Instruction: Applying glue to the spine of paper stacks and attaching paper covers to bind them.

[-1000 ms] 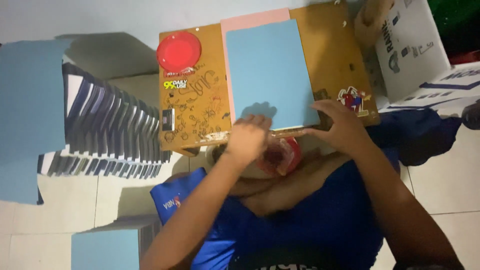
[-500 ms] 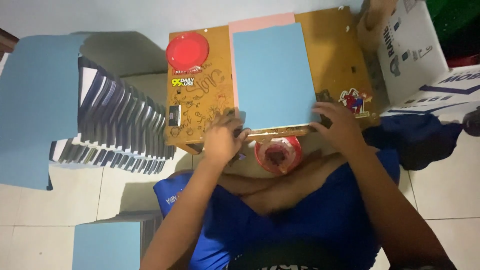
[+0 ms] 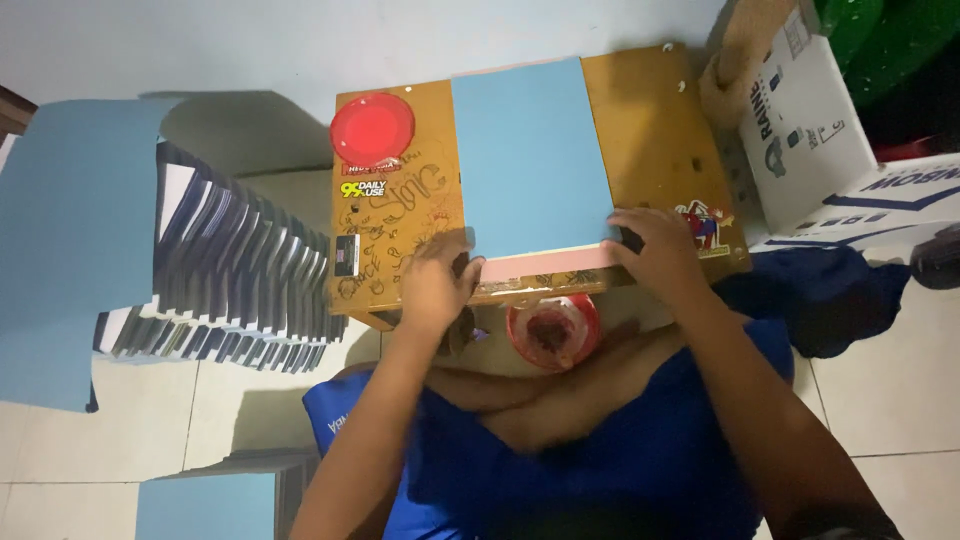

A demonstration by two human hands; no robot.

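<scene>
- blue sheet (image 3: 530,160) lies flat on small wooden table (image 3: 660,130), pink strip (image 3: 545,266) showing at near edge
- left hand (image 3: 435,285) curled, pressing sheet's near-left corner
- right hand (image 3: 660,250) fingers bent, pinning near-right corner
- red lid (image 3: 372,128) left of sheet

Place: a room in a home, used as a makeshift craft or assembly spot.
Floor: pale floor tiles (image 3: 900,370); the person sits on them.
Work surface: low wooden table (image 3: 660,130), scribbled on and stickered, set against a plain wall (image 3: 200,50).
Stock: fanned row of folded booklets (image 3: 230,270) left of the table; cardboard boxes (image 3: 800,130) by its right edge.
</scene>
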